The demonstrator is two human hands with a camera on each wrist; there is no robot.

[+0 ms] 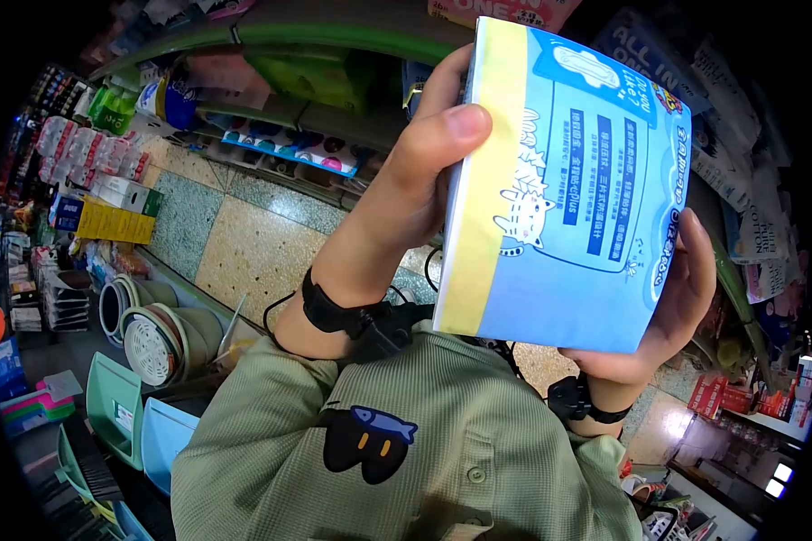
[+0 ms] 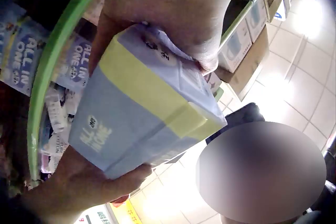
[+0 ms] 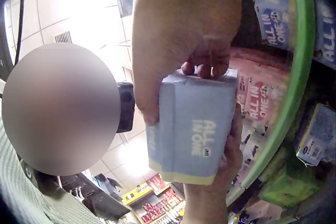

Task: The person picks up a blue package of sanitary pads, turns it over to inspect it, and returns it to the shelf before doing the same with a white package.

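A blue pack of sanitary pads (image 1: 586, 261) with a yellow band, a cat drawing and a pad picture is held up tilted before the chest. My left hand (image 1: 429, 162) grips its yellow end, thumb lying over the edge. Around the opposite end curls my right hand (image 1: 686, 302), part of it hidden behind the pack. "ALL IN ONE" is printed on another side of the pack (image 2: 131, 113), seen in the left wrist view below the left hand (image 2: 163, 8). In the right wrist view, fingertips of the right hand (image 3: 184, 29) press on the pack's end.
Green-edged shelves (image 1: 334, 41) hold more packs, including pink "ALL IN ONE" ones (image 3: 260, 98). Stacked pots (image 1: 167, 343), dustpans (image 1: 115, 406) and boxed goods (image 1: 108, 216) line the left side. Tiled floor (image 1: 244, 234) lies between. Red boxes (image 1: 722, 397) are at the right.
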